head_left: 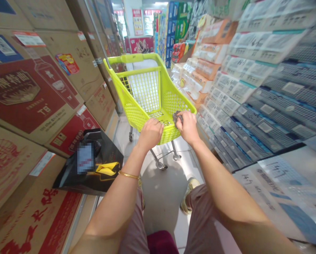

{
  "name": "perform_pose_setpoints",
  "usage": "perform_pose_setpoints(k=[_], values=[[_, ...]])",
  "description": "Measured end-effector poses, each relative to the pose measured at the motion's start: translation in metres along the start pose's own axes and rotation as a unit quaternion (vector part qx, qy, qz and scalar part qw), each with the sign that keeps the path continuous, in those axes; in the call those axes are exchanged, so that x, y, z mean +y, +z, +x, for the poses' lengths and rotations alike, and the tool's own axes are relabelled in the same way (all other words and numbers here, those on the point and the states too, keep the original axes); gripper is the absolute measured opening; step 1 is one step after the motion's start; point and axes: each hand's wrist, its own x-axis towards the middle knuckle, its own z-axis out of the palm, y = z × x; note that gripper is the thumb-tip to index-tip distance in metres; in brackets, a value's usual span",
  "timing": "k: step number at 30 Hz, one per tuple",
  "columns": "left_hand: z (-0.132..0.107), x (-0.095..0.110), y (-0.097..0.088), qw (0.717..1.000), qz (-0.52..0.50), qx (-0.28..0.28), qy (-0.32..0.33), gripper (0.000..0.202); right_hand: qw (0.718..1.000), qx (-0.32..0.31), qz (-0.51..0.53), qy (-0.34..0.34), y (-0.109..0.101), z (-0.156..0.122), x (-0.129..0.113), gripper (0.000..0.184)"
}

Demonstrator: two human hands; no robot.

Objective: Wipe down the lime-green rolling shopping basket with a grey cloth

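A lime-green plastic shopping cart [144, 95] stands in a narrow store aisle in front of me, its basket empty. My left hand [150, 134] is closed over the near rim of the basket. My right hand [187, 126] is closed on the same rim further right, and it also holds a small dark crumpled thing [177, 117] that I cannot make out. A gold bangle [128, 174] sits on my left wrist. My knees and one shoe [188, 192] show below, over the pale tiled floor.
Brown and red cardboard cartons [33, 95] are stacked high on the left. Wrapped packs of tissue paper [258, 81] fill the right side. A black paper bag [94, 165] with a yellow ribbon stands by the left stack. More shelves and goods close the aisle's far end [160, 31].
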Motion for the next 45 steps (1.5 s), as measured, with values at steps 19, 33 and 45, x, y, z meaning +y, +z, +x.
perform_pose_setpoints(k=[19,33,45], values=[[-0.006,-0.008,0.0,1.0,-0.003,0.017,-0.011,0.032,0.999,-0.025,0.029,-0.037,0.018,-0.008,-0.04,0.02],[-0.003,-0.001,0.007,0.999,-0.011,0.031,-0.024,0.031,1.0,0.003,0.024,0.009,0.015,-0.005,-0.031,0.018],[-0.004,-0.004,0.007,0.999,-0.023,0.032,-0.018,0.031,1.0,-0.022,0.009,-0.015,0.018,-0.002,-0.029,0.019]])
